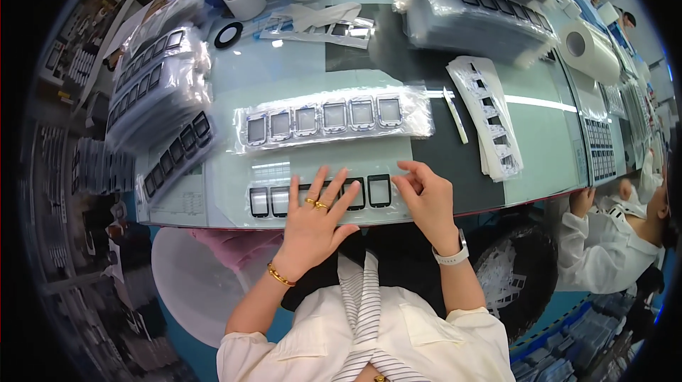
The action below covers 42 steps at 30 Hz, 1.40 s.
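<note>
A clear strip with a row of black rectangular frames (380,191) lies on the table near its front edge. My left hand (312,219) rests flat across the middle frames with its fingers spread, covering part of the row. At the strip's right end my right hand (430,204) is closed, thumb and forefinger pinched together beside the last frame. Whatever is between those fingertips is too small to make out. Just beyond both hands sits a stack of clear plastic sheets with framed windows (334,118).
On the right lie a white pen (455,116) and white cut-out strips (490,119). Film-wrapped stacks stand at the left (156,84) and far right (479,23). A black tape roll (228,35) lies farther back. Below the table are a white tub (195,286) and a dark bin (522,275).
</note>
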Motion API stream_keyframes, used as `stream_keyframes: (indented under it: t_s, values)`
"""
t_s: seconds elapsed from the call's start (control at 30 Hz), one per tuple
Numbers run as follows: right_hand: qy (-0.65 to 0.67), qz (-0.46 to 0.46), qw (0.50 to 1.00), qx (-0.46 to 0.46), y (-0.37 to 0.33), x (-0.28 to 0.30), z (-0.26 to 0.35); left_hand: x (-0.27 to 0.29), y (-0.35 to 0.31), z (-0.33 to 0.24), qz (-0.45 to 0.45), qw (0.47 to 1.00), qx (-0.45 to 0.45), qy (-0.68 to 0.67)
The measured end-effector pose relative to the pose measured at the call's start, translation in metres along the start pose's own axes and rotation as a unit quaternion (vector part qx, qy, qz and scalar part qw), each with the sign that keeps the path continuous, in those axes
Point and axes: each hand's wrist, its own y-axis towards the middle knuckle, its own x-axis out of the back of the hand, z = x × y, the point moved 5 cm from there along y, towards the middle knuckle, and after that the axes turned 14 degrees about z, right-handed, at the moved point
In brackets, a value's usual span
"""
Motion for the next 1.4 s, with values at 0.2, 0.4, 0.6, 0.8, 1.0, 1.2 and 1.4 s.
stream_keyframes:
  t_s: [0.2, 0.4, 0.6, 0.8, 1.0, 1.2, 1.4]
  values:
    - [-0.013, 0.047, 0.999, 0.002, -0.028, 0.023, -0.005, 0.004, 0.006, -0.015, -0.044, 0.997, 0.014, -0.057]
    - [-0.060, 0.045, 0.992, 0.103, -0.041, 0.024, 0.004, 0.005, 0.037, -0.055, -0.119, 0.939, -0.125, -0.299]
    - [-0.062, 0.012, 0.990, 0.130, -0.041, 0.020, 0.005, 0.005, 0.051, -0.059, -0.175, 0.936, -0.097, -0.290]
    - [-0.061, 0.005, 0.989, 0.134, -0.041, 0.021, 0.004, 0.007, 0.051, -0.059, -0.166, 0.937, -0.092, -0.295]
    - [-0.080, -0.013, 0.987, 0.138, -0.040, 0.019, 0.007, 0.007, 0.052, -0.064, -0.181, 0.944, -0.098, -0.259]
    - [-0.148, -0.047, 0.979, 0.130, -0.039, 0.016, 0.008, 0.010, 0.051, -0.062, -0.196, 0.943, -0.097, -0.252]
    - [-0.227, -0.027, 0.968, 0.100, -0.040, 0.029, 0.002, 0.004, 0.058, -0.028, -0.105, 0.892, -0.020, -0.440]
